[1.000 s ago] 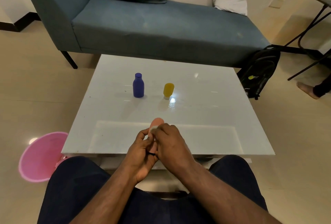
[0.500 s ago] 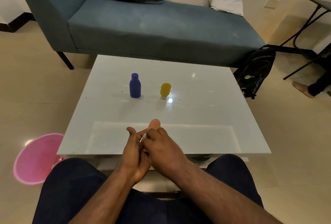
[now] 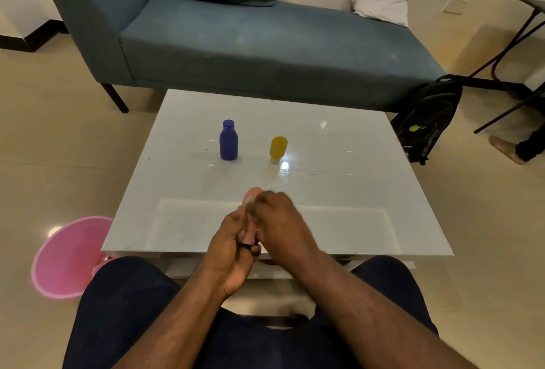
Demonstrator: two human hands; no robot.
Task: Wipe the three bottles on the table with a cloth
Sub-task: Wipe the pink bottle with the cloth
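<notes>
Left hand: the left hand (image 3: 233,246), over the near table edge, is wrapped around the lower part of the pink bottle (image 3: 253,193).
Right hand: the right hand (image 3: 278,222) is curled over the bottle's upper side, pressing a pale scrap, seemingly the cloth (image 3: 250,205), blurred.
Pink bottle: held between both hands, its rounded end pointing away.
Table (image 3: 339,191): white, glossy.
Blue bottle (image 3: 228,140): upright, mid-table, left.
Yellow bottle (image 3: 277,149): standing cap-down, near the blue one, apart.
Bucket (image 3: 70,256): pink, on floor at left.
Sofa (image 3: 250,44): behind the table.
</notes>
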